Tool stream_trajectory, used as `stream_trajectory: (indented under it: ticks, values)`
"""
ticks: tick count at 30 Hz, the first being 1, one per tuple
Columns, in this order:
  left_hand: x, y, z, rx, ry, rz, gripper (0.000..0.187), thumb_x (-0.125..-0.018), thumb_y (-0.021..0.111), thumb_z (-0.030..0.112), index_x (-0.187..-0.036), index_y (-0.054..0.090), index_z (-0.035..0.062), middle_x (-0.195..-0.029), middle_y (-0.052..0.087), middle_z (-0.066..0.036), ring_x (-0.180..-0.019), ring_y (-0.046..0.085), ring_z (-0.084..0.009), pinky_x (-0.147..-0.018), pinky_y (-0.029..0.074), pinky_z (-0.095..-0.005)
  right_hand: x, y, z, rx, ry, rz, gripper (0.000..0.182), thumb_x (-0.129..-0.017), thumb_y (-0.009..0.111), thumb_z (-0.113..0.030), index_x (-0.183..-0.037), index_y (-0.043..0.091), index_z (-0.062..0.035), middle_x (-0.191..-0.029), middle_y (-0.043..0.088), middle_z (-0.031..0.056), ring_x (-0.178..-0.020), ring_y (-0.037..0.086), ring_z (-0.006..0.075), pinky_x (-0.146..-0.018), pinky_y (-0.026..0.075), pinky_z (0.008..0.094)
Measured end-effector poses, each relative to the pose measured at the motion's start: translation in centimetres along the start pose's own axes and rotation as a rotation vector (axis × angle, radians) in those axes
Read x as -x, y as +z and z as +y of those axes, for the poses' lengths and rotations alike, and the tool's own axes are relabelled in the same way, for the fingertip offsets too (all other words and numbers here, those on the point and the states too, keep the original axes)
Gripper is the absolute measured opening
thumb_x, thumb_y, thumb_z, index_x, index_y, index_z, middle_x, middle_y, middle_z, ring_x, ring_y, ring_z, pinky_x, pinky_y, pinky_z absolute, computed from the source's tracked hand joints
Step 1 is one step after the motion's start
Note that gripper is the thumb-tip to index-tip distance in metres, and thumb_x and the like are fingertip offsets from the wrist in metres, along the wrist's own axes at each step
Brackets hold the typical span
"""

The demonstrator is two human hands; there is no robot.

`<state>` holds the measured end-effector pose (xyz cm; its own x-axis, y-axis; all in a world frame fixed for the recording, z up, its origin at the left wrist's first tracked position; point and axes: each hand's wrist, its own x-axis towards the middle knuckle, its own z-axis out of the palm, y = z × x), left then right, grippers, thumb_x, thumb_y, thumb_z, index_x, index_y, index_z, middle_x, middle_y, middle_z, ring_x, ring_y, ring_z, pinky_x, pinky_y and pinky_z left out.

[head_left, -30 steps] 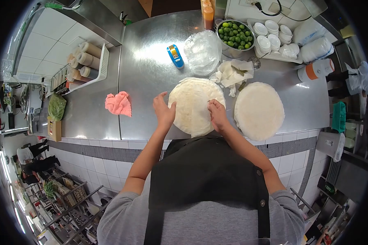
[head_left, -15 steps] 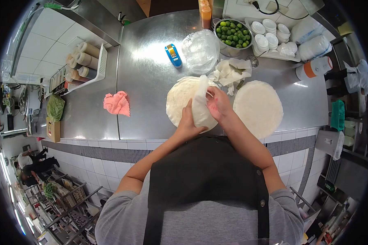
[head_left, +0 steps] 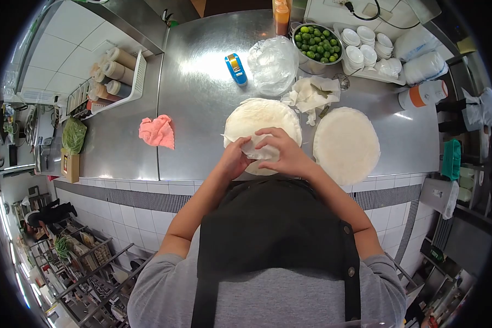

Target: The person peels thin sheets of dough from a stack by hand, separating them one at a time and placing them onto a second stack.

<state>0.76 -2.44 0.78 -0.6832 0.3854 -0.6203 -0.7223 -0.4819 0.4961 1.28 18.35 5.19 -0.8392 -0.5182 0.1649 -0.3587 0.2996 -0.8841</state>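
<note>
Near the middle of the frame, the left hand (head_left: 236,159) is closing its fingers and thumb on a thin sheet (head_left: 257,151) over the left disc (head_left: 261,116). The right hand (head_left: 285,153) is hovering over the same disc, half open, its fingers curving and its thumb standing apart; whether it is touching the sheet is hard to tell. The left disc is lying flat on the metal surface (head_left: 197,109), near its lower edge, and the right disc (head_left: 346,146) is lying just beside it. Above them, crumpled paper (head_left: 307,94), a plastic bag (head_left: 273,68) and a blue tape dispenser (head_left: 235,70) are resting. A bowl (head_left: 313,66) is holding limes (head_left: 318,42) at the upper right, and a pink cloth (head_left: 157,132) is lying left of center.
</note>
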Motion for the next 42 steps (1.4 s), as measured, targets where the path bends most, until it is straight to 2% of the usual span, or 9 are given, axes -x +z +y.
stream_trajectory:
  ticks: [4, 8, 10, 11, 13, 16, 19, 25, 42]
  values:
    - [-0.1, 0.0, 0.2, -0.044, -0.008, -0.071, 0.039, -0.104, 0.048, 0.026, -0.133, 0.046, 0.0002, -0.124, 0.06, -0.016, -0.11, 0.063, -0.0273, -0.095, 0.053, -0.0455, 0.2, 1.2, -0.4, 0.241, 0.069, 0.015, 0.03, -0.075, 0.081, -0.013, -0.099, 0.063, -0.0092, -0.123, 0.059, 0.0078, -0.119, 0.053, 0.0282, -0.1, 0.042, 0.0429]
    - [0.4, 2.6, 1.2, 0.037, 0.062, -0.08, 0.039, -0.104, 0.05, 0.03, -0.127, 0.049, -0.0011, -0.118, 0.062, -0.017, -0.109, 0.064, -0.0279, -0.094, 0.054, -0.0441, 0.1, 1.8, 1.2, 0.191, 0.03, 0.092, 0.018, -0.079, 0.077, -0.011, -0.094, 0.066, -0.0079, -0.107, 0.063, 0.0074, -0.106, 0.059, 0.0283, -0.09, 0.046, 0.0406]
    - [0.7, 3.7, 1.8, -0.002, 0.069, -0.054, 0.039, -0.103, 0.053, 0.033, -0.119, 0.055, -0.003, -0.111, 0.065, -0.018, -0.103, 0.066, -0.0273, -0.089, 0.056, -0.0395, 0.0, 1.8, 1.2, -0.091, 0.139, 0.368, 0.009, -0.086, 0.073, -0.012, -0.089, 0.068, -0.0044, -0.092, 0.067, 0.0054, -0.088, 0.065, 0.021, -0.078, 0.05, 0.0337]
    - [0.8, 3.7, 1.7, -0.003, 0.067, -0.056, 0.039, -0.103, 0.053, 0.033, -0.119, 0.055, -0.003, -0.111, 0.065, -0.018, -0.103, 0.066, -0.0273, -0.089, 0.056, -0.0395, 0.1, 1.6, 1.2, -0.09, 0.14, 0.37, 0.009, -0.086, 0.073, -0.012, -0.089, 0.068, -0.0044, -0.092, 0.067, 0.0054, -0.088, 0.065, 0.021, -0.078, 0.05, 0.0337]
    - [1.1, 3.6, 1.8, -0.068, 0.222, -0.031, 0.031, -0.101, 0.061, 0.026, -0.11, 0.06, -0.0036, -0.108, 0.067, -0.017, -0.096, 0.068, -0.0242, -0.086, 0.057, -0.0343, -0.2, 0.9, 0.9, -0.496, 0.419, 0.447, 0.012, -0.092, 0.07, -0.013, -0.092, 0.071, -0.0006, -0.087, 0.071, 0.0034, -0.078, 0.066, 0.0132, -0.07, 0.052, 0.0285]
    - [1.6, 4.6, 2.2, -0.209, 0.342, -0.018, 0.021, -0.094, 0.07, 0.013, -0.106, 0.064, -0.0034, -0.103, 0.069, -0.013, -0.093, 0.069, -0.0198, -0.087, 0.056, -0.0312, -0.2, 0.5, 1.4, -0.699, 0.399, 0.45, 0.015, -0.094, 0.068, -0.014, -0.097, 0.072, 0.0001, -0.09, 0.073, 0.0032, -0.08, 0.066, 0.0085, -0.073, 0.055, 0.0265]
    - [1.6, 5.2, 2.1, -0.318, 0.391, -0.027, 0.021, -0.089, 0.075, 0.006, -0.106, 0.065, -0.0026, -0.102, 0.07, -0.01, -0.092, 0.068, -0.0167, -0.087, 0.056, -0.0306, -0.2, 0.1, 0.0, -0.798, 0.449, 0.435, 0.016, -0.094, 0.069, -0.014, -0.1, 0.073, 0.0, -0.092, 0.073, 0.0049, -0.083, 0.068, 0.0119, -0.077, 0.057, 0.0282]
    - [1.7, 5.6, 1.9, -0.445, 0.42, -0.038, 0.021, -0.087, 0.078, 0.008, -0.104, 0.067, -0.0002, -0.096, 0.071, -0.007, -0.089, 0.068, -0.0133, -0.085, 0.055, -0.0287, -0.2, -0.6, -0.3, -0.904, 0.531, 0.391, 0.018, -0.095, 0.068, -0.016, -0.099, 0.072, 0.0004, -0.093, 0.073, 0.0074, -0.085, 0.07, 0.0161, -0.077, 0.06, 0.0322]
    - [1.9, 6.1, 2.3, -0.469, 0.405, -0.042, 0.026, -0.079, 0.082, 0.001, -0.101, 0.067, -0.0007, -0.095, 0.071, -0.007, -0.089, 0.068, -0.013, -0.083, 0.054, -0.0277, -0.3, -0.8, -0.4, -0.91, 0.559, 0.376, 0.016, -0.094, 0.068, -0.016, -0.095, 0.07, 0.0002, -0.092, 0.071, 0.0073, -0.083, 0.07, 0.015, -0.074, 0.063, 0.0341]
